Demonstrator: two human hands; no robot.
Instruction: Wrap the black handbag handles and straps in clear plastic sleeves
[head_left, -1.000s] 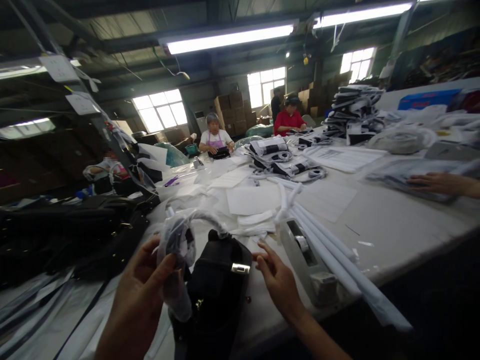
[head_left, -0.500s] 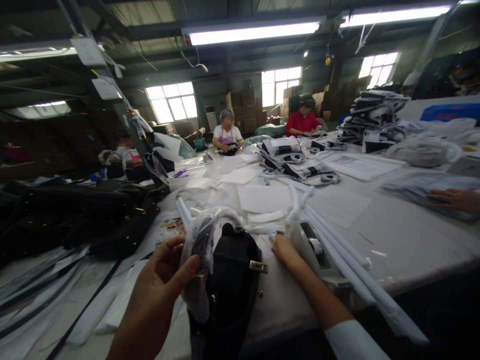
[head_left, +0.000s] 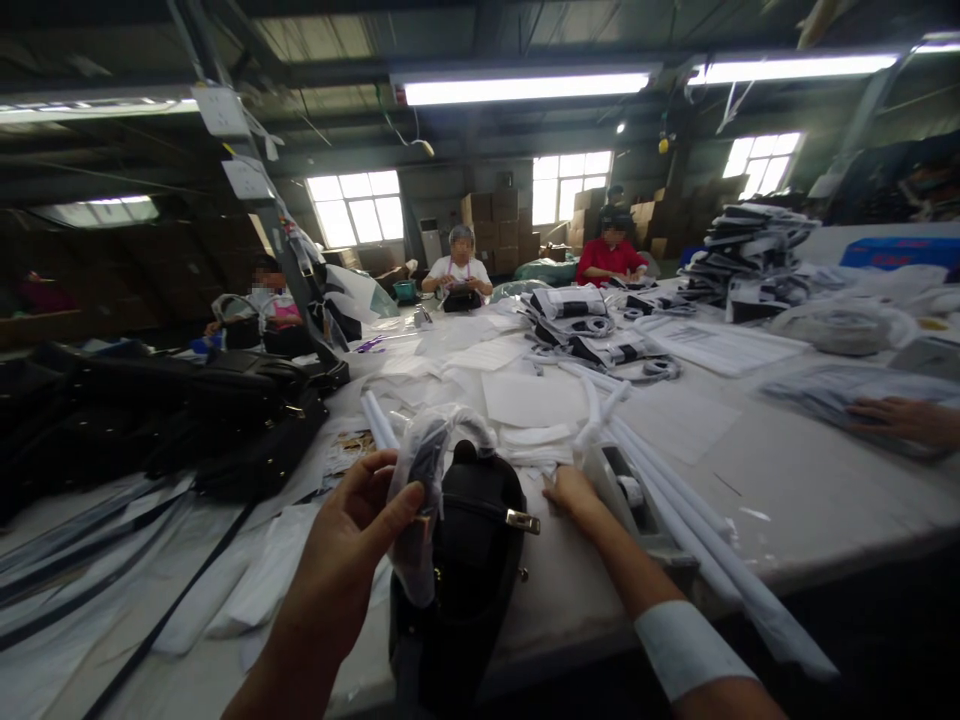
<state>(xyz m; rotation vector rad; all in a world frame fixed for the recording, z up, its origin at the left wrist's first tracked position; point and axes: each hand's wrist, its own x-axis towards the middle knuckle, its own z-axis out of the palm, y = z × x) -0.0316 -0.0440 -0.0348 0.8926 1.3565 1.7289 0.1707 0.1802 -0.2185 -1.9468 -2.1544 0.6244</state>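
In the head view my left hand (head_left: 371, 530) is closed around the bag's handle (head_left: 418, 465), which is wrapped in clear plastic, thumb on the near side. Below the handle, a black handbag (head_left: 480, 515) with a gold-coloured clasp (head_left: 523, 521) stands at the table's front edge. My right hand (head_left: 581, 498) is to the right of the bag, fingers curled down at the near end of a stack of thin white sheets (head_left: 534, 437). Whatever those fingertips pinch is too small to make out. Close beside that hand stands a grey tape dispenser (head_left: 641, 505).
Long white tubes (head_left: 675, 500) lie to the right. Black bags (head_left: 247, 420) are heaped at left, above dark straps (head_left: 180, 600). Wrapped bags (head_left: 574, 315) are piled farther back. Co-workers sit across the table; another person's hand (head_left: 904, 418) rests on a plastic-wrapped item at right.
The view has shifted slightly, so the near bag and left hand appear farther right. My left hand keeps its hold on the handle. My right hand remains by the white sheets.
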